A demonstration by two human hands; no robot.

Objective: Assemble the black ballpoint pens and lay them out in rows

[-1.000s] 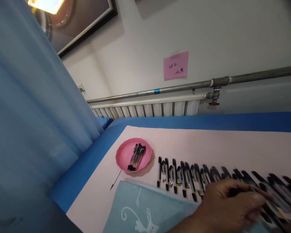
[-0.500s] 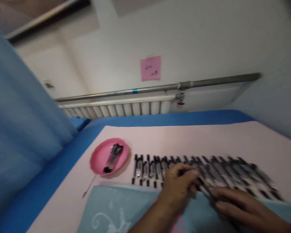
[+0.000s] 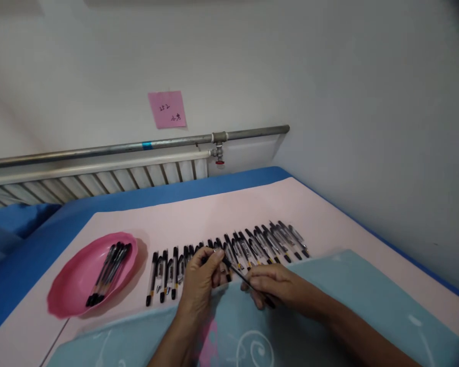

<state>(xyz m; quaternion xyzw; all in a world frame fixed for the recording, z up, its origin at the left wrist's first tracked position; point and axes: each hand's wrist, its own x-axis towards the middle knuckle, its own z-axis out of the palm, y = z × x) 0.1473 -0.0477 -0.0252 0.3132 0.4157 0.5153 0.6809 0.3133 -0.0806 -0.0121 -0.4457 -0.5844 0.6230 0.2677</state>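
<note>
A long row of black-capped clear pens (image 3: 252, 244) and pen parts lies across the pink sheet (image 3: 222, 209). My left hand (image 3: 201, 280) is closed, pinching something small and dark at its fingertips over the row. My right hand (image 3: 275, 288) is closed around a thin black pen (image 3: 248, 283) that slants toward the left hand's fingers. Both hands rest over the far edge of a light blue cloth (image 3: 329, 311).
A pink dish (image 3: 67, 293) holding several finished black pens (image 3: 109, 272) sits at the left. A radiator (image 3: 99, 178), a metal pipe (image 3: 137, 147) and a pink note (image 3: 167, 109) line the far wall. Blue cover (image 3: 30, 250) borders the sheet.
The view has swung right, so the curtain and picture frame are gone. My hands have come together at the middle of the row, and the right hand now holds a pen.
</note>
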